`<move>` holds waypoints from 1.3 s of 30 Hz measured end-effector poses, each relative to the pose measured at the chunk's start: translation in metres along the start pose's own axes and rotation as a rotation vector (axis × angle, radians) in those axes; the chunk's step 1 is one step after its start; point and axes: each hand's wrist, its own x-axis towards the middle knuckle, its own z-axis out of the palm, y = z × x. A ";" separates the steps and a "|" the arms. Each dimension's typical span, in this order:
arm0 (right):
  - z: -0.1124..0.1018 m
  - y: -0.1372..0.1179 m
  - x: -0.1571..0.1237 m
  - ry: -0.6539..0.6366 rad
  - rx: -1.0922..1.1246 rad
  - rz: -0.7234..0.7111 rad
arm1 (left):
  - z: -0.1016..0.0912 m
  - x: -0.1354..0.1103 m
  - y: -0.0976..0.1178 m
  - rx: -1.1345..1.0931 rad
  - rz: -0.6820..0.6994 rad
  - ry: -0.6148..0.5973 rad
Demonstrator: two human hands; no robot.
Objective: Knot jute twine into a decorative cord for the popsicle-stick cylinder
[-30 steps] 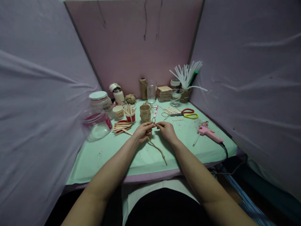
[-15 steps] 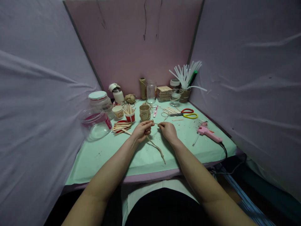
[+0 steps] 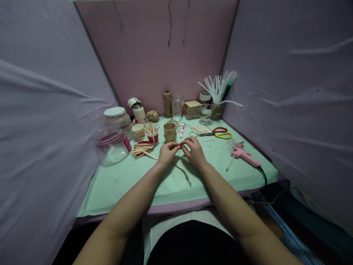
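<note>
A braided length of brown twine trails from under my left hand towards the table's front. That hand is closed, thumb and forefinger pinching the twine's upper end. Meeting it fingertip to fingertip, my right hand is pinched on the same end with its fingers bent; the bit of twine between them is mostly hidden. Just beyond my fingers stands a small tan cup with twine decoration round it. A pink-and-white cutter-like tool lies behind my right hand.
To the right lie red-and-yellow-handled scissors and a pink glue gun with its cord over the edge. Clear plastic jars, craft sticks and a red cup of sticks stand left. Along the back are a twine ball and a glass jar.
My right hand has come in against my left, closing the short gap where a strand was stretched. My left hand has turned slightly, and the braid's loose end has shifted a little.
</note>
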 end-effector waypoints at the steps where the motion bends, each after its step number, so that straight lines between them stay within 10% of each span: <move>1: 0.000 0.000 0.000 -0.004 -0.001 0.010 | 0.000 0.000 -0.001 0.028 0.021 -0.002; 39: 0.009 0.001 0.001 0.003 0.289 0.389 | 0.001 -0.006 0.000 0.310 0.095 0.032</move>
